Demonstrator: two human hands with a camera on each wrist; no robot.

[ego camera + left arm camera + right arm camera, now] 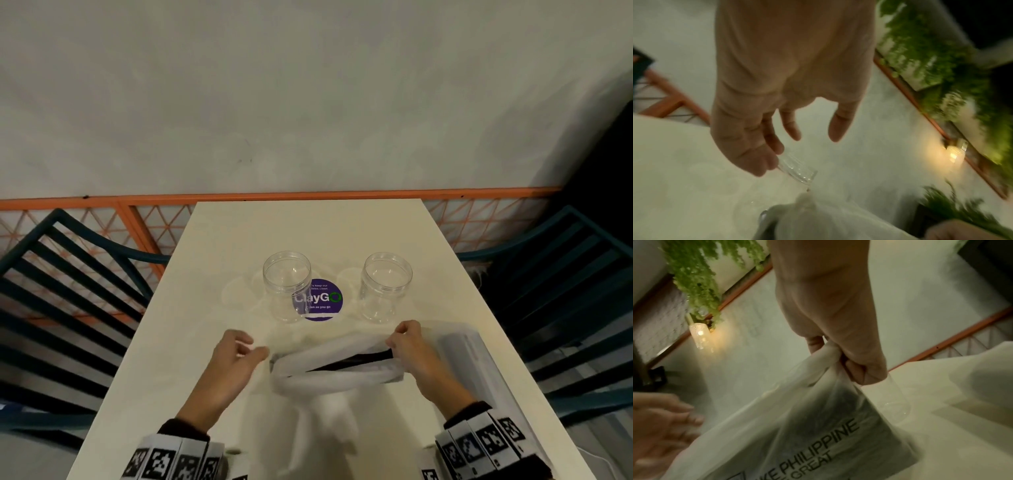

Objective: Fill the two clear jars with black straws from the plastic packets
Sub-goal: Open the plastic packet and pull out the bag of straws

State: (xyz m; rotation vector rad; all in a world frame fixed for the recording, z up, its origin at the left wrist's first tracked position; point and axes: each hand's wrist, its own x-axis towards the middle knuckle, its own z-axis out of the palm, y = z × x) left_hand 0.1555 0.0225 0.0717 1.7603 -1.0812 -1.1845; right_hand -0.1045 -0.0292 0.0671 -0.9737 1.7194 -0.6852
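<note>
Two empty clear jars stand open on the table, the left jar and the right jar. Just in front of them my right hand grips the top edge of a white plastic bag. Black straws show through the bag's mouth. The right wrist view shows the fingers bunched round the bag's edge, with the dark straws behind the printed film. My left hand hovers by the bag's left end, fingers loose and holding nothing.
The cream table carries a round purple sticker between the jars. Another pale plastic packet lies at my right hand's side, near the table's right edge. Dark slatted chairs flank the table; a wall stands behind.
</note>
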